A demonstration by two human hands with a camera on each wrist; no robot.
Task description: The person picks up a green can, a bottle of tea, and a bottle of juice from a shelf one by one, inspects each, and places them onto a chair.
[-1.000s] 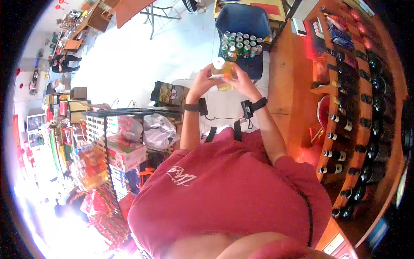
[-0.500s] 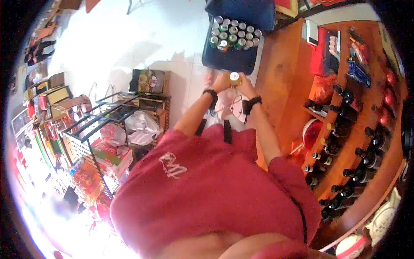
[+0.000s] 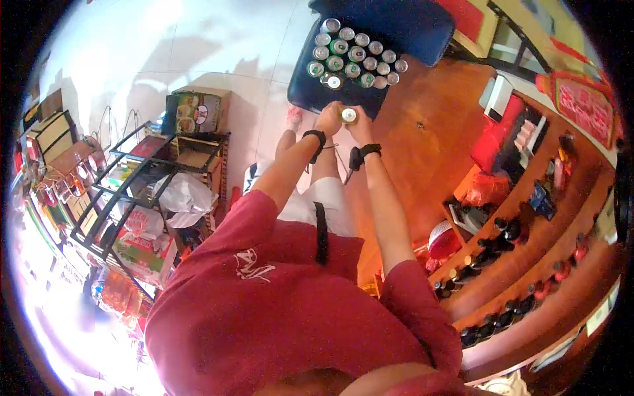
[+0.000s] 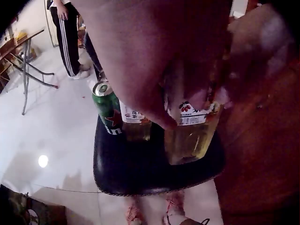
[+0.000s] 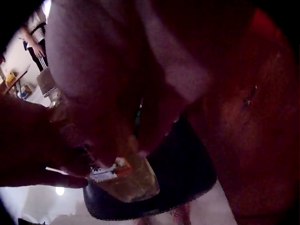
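A clear plastic bottle of yellowish drink [image 4: 187, 145] with a white fruit label is gripped by both hands over the front of a dark chair seat [image 3: 302, 91]. My left hand [image 3: 328, 120] holds its left side and my right hand [image 3: 360, 127] its right side; in the head view its white cap [image 3: 349, 115] shows between them. Behind it on the seat, a similar bottle [image 4: 137, 130] stands beside a green can [image 4: 108, 110]. Several rows of upright cans [image 3: 356, 54] fill the back of the seat. In the right wrist view the hands hide the bottle's upper part.
To the right stands a wooden cabinet [image 3: 422, 132], with shelves of dark bottles [image 3: 502, 318] beyond. A black metal rack [image 3: 125, 191] with bags and a printed carton [image 3: 195, 112] are at the left. In the left wrist view, a person's striped trousers [image 4: 70, 40] show behind the chair.
Both hands have lowered the bottle from in front of the body to the chair's front edge. The head view has tilted down and come nearer to the cans.
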